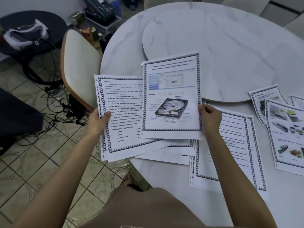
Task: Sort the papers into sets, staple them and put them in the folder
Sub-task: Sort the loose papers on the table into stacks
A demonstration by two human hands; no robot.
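A: Left hand (98,120)?
B: Gripped text sheets (121,112) by their left edge, thumb on top.
A: Right hand (209,116)?
B: Pinched hard-drive pg (171,96) at its rt edge, btwn both hands. Other pgs (233,145) lay on table (230,46) just right of it.

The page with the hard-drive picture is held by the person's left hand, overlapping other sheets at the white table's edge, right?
No: the head view shows the right hand holding the page with the hard-drive picture; it overlaps other sheets at the edge of the white table.
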